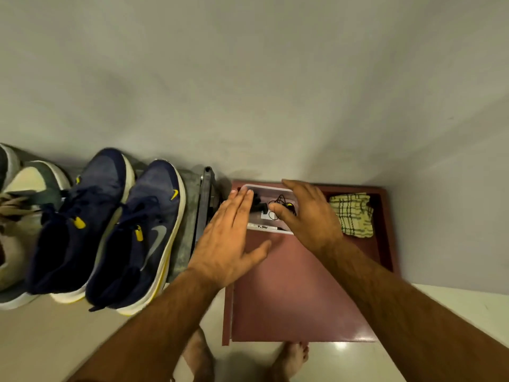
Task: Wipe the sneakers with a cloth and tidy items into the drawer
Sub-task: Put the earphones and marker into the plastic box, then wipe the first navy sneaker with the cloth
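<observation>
A dark red drawer (297,293) stands pulled out below me. At its far end sits a small white plastic box (271,229) holding black cables and small dark items. My left hand (228,238) lies flat with straight fingers against the box's left side. My right hand (305,213) reaches over the box's right side, fingers loosely bent above its contents. A folded yellow checked cloth (354,215) lies in the drawer's far right corner. A pair of navy sneakers (115,230) with white soles and yellow accents stands on a grey rack to the left.
A grey and white shoe (19,216) stands at the far left of the rack. A dark metal rack post (205,205) rises between the sneakers and the drawer. A plain wall is behind. My bare feet (289,359) stand on the light floor.
</observation>
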